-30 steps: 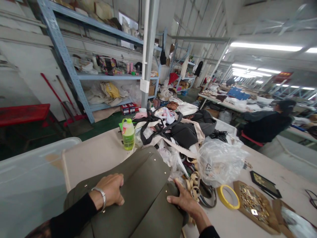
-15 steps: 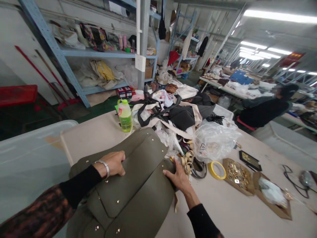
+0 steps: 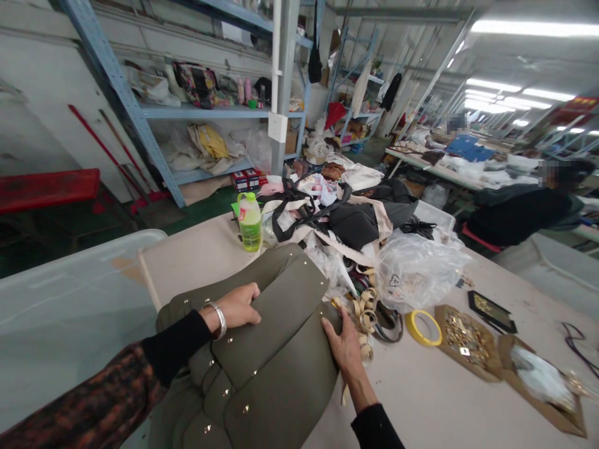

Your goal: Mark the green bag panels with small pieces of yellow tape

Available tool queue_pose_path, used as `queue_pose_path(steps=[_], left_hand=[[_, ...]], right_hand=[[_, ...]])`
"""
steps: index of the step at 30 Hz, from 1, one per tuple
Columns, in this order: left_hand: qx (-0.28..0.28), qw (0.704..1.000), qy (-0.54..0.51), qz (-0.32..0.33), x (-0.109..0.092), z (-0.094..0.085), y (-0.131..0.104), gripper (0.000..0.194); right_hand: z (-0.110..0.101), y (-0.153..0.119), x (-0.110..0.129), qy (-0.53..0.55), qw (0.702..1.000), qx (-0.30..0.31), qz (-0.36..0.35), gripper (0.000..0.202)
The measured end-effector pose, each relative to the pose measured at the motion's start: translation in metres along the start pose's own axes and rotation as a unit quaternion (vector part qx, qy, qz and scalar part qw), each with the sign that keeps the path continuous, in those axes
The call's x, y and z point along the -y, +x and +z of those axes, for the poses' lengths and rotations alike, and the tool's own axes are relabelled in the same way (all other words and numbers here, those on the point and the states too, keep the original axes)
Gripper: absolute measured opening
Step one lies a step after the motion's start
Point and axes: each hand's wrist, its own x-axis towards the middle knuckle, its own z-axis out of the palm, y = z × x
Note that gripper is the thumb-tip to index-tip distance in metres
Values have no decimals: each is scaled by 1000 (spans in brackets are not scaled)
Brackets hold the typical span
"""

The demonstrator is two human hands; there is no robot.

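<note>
A stack of olive-green panels [image 3: 281,368] with small metal studs lies at the near edge of the table, its layers fanned out. My left hand [image 3: 238,305], with a silver bracelet at the wrist, rests on the upper panel, thumb and fingers bent around a raised fold of it. At the stack's right edge my right hand [image 3: 345,340] grips a panel, thumb on top and the other fingers partly hidden along the side. Strap coils [image 3: 365,308] lie just beyond my right hand.
Yellow tape [image 3: 423,328], a cardboard tray of metal fittings [image 3: 468,340] and a clear plastic bag [image 3: 416,271] lie right. A green-liquid bottle [image 3: 250,224] and piled black bags [image 3: 353,221] stand beyond. A person sits at far right; a translucent bin [image 3: 70,274] is left.
The view has turned slightly left, so everything appears further right. More overlapping studded layers show at the stack's left and near side. Both hands remain on the panels.
</note>
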Motion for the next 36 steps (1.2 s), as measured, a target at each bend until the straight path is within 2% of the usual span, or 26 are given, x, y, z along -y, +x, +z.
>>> queue_pose_path(steps=[3,5,9,11,14,17,19,22,24,26,28,30,31,32,33,35,36], left_hand=[[14,999,-48,11,0,-9,2,28],[5,997,-73,21,4,-24,7,32],[-43,994,-98,33,26,-58,27,42],[-61,992,-104,22,40,-65,36,42],[-95,989,-116,7,58,-57,40,46],[-138,980,-142,-5,69,-46,34,48],[-185,969,-161,-17,76,-43,22,50],[-297,934,-188,-68,92,-38,-13,61],[-369,895,-211,-132,107,-25,-45,67],[-394,860,-247,-208,121,4,-79,73],[-357,842,-302,-268,130,46,-107,79],[-309,825,-368,-297,132,95,-125,82],[-272,810,-426,-298,132,117,-130,82],[-204,741,-577,-277,130,136,-134,79],[-147,664,-683,-267,128,151,-136,77],[-86,528,-805,-256,123,169,-141,72],[-81,490,-827,-262,121,173,-143,70]], right_hand=[[-1,0,0,1,1000,2,-2,76],[-1,0,1,-4,1000,4,0,76],[-1,-1,3,-15,1000,10,4,78],[-1,-1,4,-17,1000,10,6,78],[-1,-1,6,-27,1000,8,7,80],[-1,-1,7,-44,999,9,15,80],[0,-1,7,-55,998,7,23,81],[0,-1,7,-66,997,9,27,82],[0,-1,6,-68,997,14,25,84],[1,0,5,-73,997,15,25,84],[2,0,3,-84,996,12,27,84],[4,1,2,-92,996,6,20,83],[4,1,1,-92,996,1,15,83],[4,1,1,-88,996,-6,9,83],[4,1,0,-82,997,-11,3,83],[3,1,0,-68,997,-20,-9,83],[2,0,1,-61,998,-21,-13,83]])
